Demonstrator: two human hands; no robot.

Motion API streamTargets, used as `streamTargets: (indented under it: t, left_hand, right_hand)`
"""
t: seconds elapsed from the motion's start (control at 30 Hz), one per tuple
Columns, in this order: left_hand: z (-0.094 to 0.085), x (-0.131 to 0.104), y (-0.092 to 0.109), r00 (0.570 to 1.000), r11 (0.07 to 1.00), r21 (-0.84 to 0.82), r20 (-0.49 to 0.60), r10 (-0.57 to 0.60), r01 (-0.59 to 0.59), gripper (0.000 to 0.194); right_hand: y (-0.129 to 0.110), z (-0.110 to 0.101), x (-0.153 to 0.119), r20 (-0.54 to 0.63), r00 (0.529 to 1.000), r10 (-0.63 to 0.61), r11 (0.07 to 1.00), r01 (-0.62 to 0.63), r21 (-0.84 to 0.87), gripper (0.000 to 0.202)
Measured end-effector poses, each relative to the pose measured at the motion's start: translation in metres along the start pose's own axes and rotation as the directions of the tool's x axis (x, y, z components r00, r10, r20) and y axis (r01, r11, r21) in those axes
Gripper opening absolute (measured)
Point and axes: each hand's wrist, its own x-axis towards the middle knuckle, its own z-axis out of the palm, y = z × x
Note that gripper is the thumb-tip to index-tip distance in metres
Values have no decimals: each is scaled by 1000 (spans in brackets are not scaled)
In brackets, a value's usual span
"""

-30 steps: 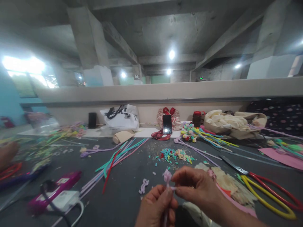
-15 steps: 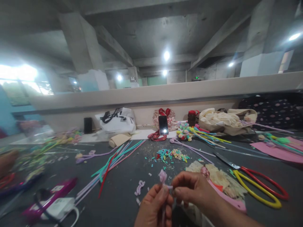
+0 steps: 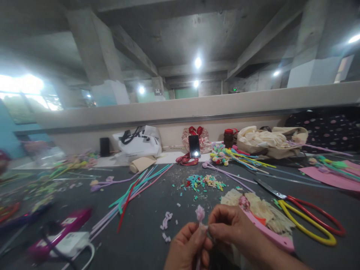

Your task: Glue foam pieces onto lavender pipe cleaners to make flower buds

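Observation:
My left hand pinches an upright lilac stem topped by a small fluffy lilac head, at the bottom centre. Close beside it, my right hand has its thumb and index finger pressed together at the stem just under the head, on a small pale piece whose shape is mostly hidden. Left of my hands lie short lilac pieces on the dark table. Beyond them is a pile of small teal, red and cream pieces.
Red-and-yellow-handled scissors lie at the right, near a pink tool on crumpled pale material. Coloured stems and a magenta tool are at the left. A phone stands at the back.
Both hands have shifted slightly right along with the lilac head. The lilac piece that showed between my hands is now mostly covered by my fingers.

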Motion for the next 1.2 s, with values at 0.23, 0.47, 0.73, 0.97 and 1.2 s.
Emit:
streamTargets:
  t: [0.23, 0.47, 0.73, 0.97, 1.2]
  left_hand:
    - [-8, 5, -7, 997, 999, 45, 71, -3, -1, 38]
    - [-13, 7, -7, 995, 991, 127, 91, 39, -50, 44]
    - [-4, -9, 3, 1000, 983, 186, 6, 4, -5, 39]
    - [2, -19, 14, 999, 983, 181, 35, -1, -5, 31]
    - [30, -20, 17, 995, 970, 227, 66, 71, -84, 24]
  right_hand:
    - [4, 1, -1, 34, 999, 37, 998, -38, 44, 9]
    - [9, -4, 0, 191, 964, 185, 964, -216, 154, 10]
    - [-9, -29, -5, 11, 998, 63, 989, -61, -133, 17]
    - [-10, -81, -46, -178, 962, -206, 636, -6, -772, 16]
    - [-7, -90, -70, -171, 919, -354, 186, -110, -976, 14]
